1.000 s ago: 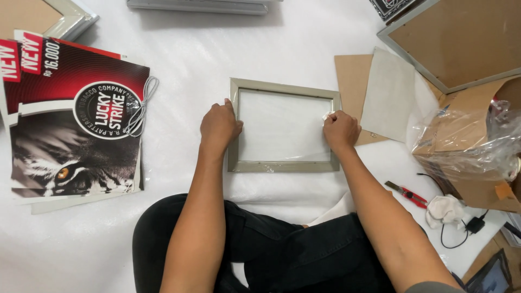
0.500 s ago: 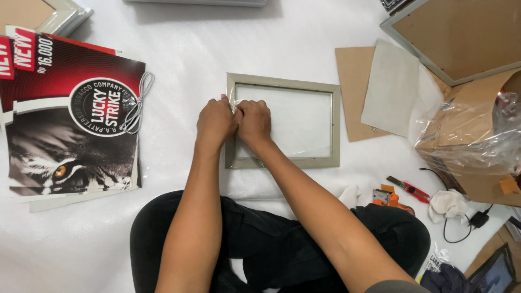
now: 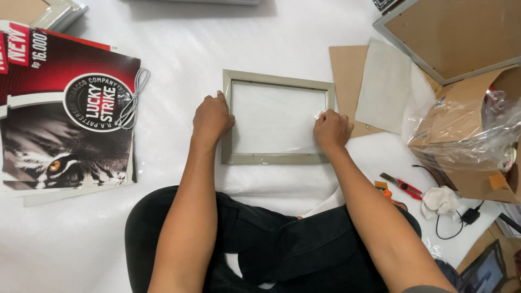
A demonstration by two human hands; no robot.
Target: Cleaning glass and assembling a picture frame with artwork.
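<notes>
The right hand (image 3: 332,130) has slid from the frame's left side to its right edge, fingers curled on a small white cloth (image 3: 319,115). The left hand (image 3: 211,119) lies flat on the picture frame (image 3: 277,158), which rests on the white floor before the knees. This looks like wiping the glass; the rest of the pane seems due next.

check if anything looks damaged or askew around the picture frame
Nothing stands out. The grey picture frame lies flat and square on the white sheet, with the left hand on its left edge and the right hand holding a small white wad at its right edge.
</notes>
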